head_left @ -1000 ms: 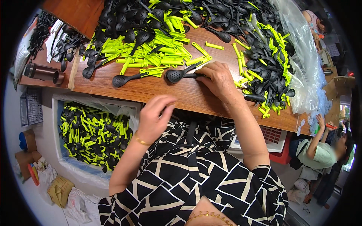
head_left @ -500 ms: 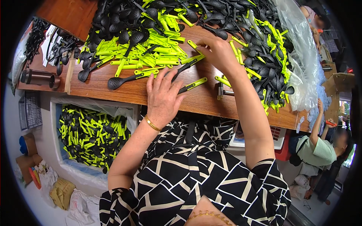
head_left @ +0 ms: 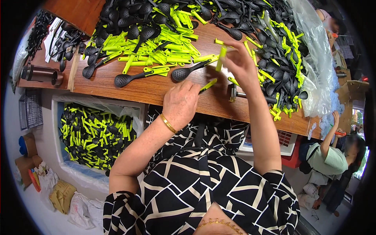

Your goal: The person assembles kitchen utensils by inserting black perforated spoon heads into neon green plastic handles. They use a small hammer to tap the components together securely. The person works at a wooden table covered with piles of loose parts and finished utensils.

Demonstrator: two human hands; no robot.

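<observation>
My left hand (head_left: 181, 101) is closed over a kitchen utensil with a lime-green handle end (head_left: 208, 85); its head is hidden beneath the hand. Higher up, my right hand (head_left: 241, 66) pinches a lime-green handle piece (head_left: 221, 58), which is blurred and stands nearly upright. Between the hands and the pile lies a black slotted spoon (head_left: 183, 74), with a green piece at its handle end. Another black slotted spoon (head_left: 124, 80) with a green handle rests left of my left hand. A hammer (head_left: 232, 94) with a metal head lies below my right hand.
Loose lime-green handles (head_left: 156, 51) and black spoon heads (head_left: 274, 74) are heaped across the wooden table (head_left: 156, 92). A lined bin (head_left: 143, 117) full of green-and-black pieces stands below left. A brown cylinder (head_left: 41, 74) lies far left. Another person (head_left: 329, 156) is at right.
My left hand has moved right and closed over the utensil. My right hand has shifted slightly right and down, with a green handle piece now in its fingers. The middle slotted spoon's head is now uncovered.
</observation>
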